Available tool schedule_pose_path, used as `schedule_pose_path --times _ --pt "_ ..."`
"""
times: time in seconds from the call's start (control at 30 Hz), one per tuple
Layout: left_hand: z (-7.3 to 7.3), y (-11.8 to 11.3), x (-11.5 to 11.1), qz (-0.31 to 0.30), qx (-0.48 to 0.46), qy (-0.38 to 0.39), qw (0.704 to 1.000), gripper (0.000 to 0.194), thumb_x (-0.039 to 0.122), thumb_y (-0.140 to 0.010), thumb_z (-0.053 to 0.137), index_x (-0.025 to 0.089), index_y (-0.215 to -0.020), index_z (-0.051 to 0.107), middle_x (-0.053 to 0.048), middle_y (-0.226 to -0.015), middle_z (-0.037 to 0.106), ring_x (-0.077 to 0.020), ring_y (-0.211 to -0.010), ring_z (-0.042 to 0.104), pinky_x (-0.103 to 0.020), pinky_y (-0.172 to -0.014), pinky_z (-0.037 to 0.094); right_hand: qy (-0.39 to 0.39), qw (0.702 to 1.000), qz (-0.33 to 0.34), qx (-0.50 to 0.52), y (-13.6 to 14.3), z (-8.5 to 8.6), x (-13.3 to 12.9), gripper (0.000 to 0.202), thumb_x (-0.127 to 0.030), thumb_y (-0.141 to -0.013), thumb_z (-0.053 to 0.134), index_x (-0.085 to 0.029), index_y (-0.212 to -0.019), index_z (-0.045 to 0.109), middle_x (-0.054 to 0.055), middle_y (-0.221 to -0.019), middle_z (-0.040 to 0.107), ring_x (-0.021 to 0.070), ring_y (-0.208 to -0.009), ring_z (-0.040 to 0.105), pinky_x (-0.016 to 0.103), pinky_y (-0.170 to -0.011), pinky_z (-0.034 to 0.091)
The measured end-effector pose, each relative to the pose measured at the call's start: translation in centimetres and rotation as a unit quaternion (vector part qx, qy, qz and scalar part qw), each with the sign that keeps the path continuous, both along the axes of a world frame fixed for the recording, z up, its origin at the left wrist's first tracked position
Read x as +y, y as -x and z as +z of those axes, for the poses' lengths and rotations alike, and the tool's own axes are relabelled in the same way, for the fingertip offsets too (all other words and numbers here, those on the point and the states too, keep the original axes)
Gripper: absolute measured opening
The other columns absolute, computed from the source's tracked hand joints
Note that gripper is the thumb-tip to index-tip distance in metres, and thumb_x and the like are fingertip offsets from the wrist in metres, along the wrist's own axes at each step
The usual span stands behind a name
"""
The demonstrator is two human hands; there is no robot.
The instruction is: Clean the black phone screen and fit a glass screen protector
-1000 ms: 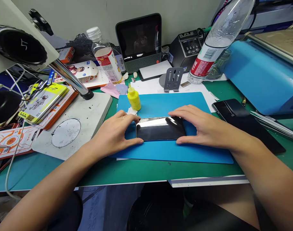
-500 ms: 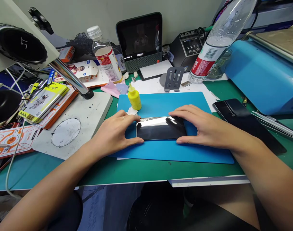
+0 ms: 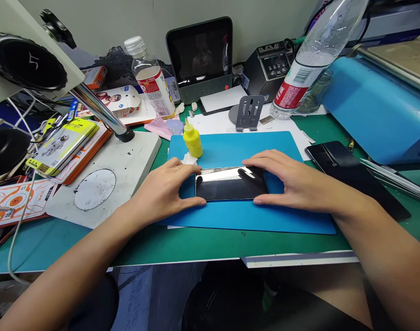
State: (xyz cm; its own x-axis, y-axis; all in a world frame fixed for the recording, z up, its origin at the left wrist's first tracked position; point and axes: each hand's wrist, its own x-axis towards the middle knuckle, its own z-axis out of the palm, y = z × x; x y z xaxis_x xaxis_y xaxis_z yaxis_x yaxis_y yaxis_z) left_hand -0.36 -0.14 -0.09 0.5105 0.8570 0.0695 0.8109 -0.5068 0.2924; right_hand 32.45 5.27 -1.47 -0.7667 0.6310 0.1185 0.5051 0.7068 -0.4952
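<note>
On a green tabletop (image 3: 203,246), over a blue mat (image 3: 244,218), our left hand (image 3: 161,191) and right hand (image 3: 292,184) grip a smartphone's (image 3: 230,186) opposite ends.

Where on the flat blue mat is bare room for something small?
The mat is bare between the glossy black phone and the near edge, and behind the phone, right of the small yellow bottle. Crowded: the phone's ends, touched by left hand and right hand.
</note>
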Motion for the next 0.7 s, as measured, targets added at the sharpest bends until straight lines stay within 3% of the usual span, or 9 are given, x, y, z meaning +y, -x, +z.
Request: schedule_pose_path --times 0.7 --pt "-0.21 -0.08 0.07 -0.012 0.004 -0.016 1.0 0.052 0.056 -0.088 0.072 0.023 -0.126 0.06 -0.006 -0.112 0.071 -0.026 -0.105 0.061 -0.036 -0.083 0.052 -0.02 1.0 0.004 0.009 0.14 -0.49 -0.14 0.069 -0.056 -0.086 0.072 -0.022 -0.144 0.057 0.015 -0.136 0.064 0.0362 -0.126 0.059 0.053 -0.102 0.052"
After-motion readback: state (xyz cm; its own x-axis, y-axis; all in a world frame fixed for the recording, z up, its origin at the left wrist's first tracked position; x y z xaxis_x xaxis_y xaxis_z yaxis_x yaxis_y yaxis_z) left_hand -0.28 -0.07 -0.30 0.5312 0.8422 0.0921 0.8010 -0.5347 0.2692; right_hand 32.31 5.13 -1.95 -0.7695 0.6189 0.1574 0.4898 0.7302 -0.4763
